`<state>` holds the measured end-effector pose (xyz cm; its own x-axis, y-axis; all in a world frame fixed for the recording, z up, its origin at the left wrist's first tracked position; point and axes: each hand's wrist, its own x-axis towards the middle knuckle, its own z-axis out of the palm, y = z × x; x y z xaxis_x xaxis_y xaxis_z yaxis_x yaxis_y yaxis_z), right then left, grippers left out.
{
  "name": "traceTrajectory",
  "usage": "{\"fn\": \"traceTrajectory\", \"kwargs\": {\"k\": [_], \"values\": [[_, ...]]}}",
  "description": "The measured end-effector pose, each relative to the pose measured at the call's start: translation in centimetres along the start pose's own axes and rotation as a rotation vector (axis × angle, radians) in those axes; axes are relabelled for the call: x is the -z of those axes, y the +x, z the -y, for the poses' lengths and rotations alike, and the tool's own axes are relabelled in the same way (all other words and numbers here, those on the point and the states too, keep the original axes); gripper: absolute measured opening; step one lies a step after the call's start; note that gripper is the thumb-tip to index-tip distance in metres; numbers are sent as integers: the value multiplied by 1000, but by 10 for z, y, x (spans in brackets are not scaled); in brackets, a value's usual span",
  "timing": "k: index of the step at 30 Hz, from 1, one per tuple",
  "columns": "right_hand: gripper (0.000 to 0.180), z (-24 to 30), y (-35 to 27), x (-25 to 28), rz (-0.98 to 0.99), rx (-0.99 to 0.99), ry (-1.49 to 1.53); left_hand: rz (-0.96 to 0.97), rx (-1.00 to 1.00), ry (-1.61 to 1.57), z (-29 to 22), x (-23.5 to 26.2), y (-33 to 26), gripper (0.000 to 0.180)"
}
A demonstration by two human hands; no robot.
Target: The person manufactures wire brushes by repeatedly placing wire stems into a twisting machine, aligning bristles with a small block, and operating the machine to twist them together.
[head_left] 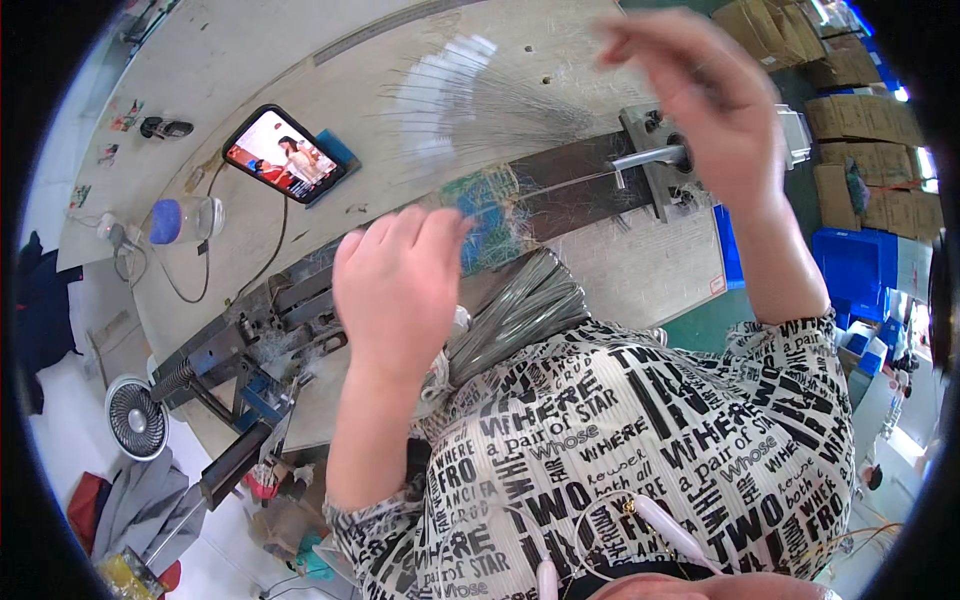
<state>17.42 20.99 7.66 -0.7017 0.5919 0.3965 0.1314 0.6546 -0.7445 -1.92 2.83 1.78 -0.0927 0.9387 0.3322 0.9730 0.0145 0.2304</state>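
Observation:
My left hand (398, 285) is closed, with fingertips pinched at the left end of a thin metal wire (560, 188). The wire runs right to a metal rod (648, 158) on a bolted steel block (645, 135). Above that block is my right hand (715, 95), raised and smeared by motion, so its grip does not show. Below the wire lies a long dark metal bar (575, 205), part of it wrapped in blue and green material (490, 225) strewn with fine wire bits. A thick bundle of wires (525, 310) rests against my body.
Thin wires (500, 105) fan out on the bench (400, 40). A lit phone (285, 155) leans on a blue stand, beside a clear jar (190, 219). Bench machinery (250, 345) and a small fan (137, 418) are left; cardboard boxes (865, 120) and blue bins (855, 265) are right.

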Motion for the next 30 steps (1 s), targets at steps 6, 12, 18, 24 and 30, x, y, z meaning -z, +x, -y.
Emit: {"fn": "traceTrajectory", "kwargs": {"k": [6,12,18,24,30], "values": [[19,-3,-33,-97,523,332,-255,37,86,124,8,26,-38,10],[21,3,-6,-150,488,403,-245,-194,642,-385,20,13,-113,35],[28,-4,1,-149,572,310,-125,-150,1177,-1853,-21,-6,-72,44],[21,3,9,-150,663,335,-168,145,885,-1262,10,-44,-93,36],[22,12,-5,-144,429,480,-194,1,859,-981,29,-28,-130,34]]}}
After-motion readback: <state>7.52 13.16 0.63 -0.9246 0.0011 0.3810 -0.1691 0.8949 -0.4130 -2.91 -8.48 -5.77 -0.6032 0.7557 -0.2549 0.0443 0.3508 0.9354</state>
